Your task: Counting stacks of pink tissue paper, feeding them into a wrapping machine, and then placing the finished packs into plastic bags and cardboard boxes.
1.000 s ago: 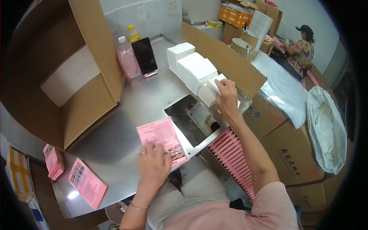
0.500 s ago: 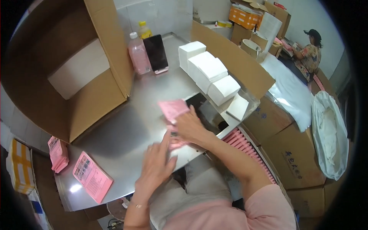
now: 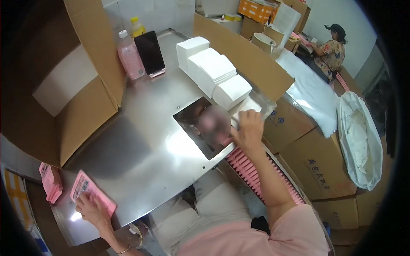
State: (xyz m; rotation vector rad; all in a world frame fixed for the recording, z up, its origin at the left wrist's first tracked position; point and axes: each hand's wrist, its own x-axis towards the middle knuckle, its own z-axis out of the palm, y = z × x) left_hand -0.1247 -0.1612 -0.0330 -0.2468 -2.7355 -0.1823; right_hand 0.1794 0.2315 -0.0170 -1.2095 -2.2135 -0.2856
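My left hand (image 3: pixel 93 212) rests on a stack of pink printed packets (image 3: pixel 103 199) at the table's near left, fingers spread over its upper part. At the right side, my right hand (image 3: pixel 251 133) has its thumb and fingers around a small pile of white folded tissues (image 3: pixel 244 106), which it partly covers. Beside that hand is a square dark opening (image 3: pixel 193 114) in the metal tabletop; a blurred patch hides part of what is in it. Larger stacks of white folded tissues (image 3: pixel 213 68) stand just beyond.
A large open carton (image 3: pixel 87 115) stands on the metal table (image 3: pixel 149 170) at left. A phone (image 3: pixel 149 53) leans upright near a pink bottle (image 3: pixel 130 57). More pink packets (image 3: pixel 51 183) lie far left. Pink packets in a row (image 3: pixel 247 168) sit below the right edge. Another person (image 3: pixel 331 53) sits behind.
The pink packet that was in my hands over the opening is gone from them. My left hand has moved left onto the pink stack, my right hand to the white tissues. The view has shifted.
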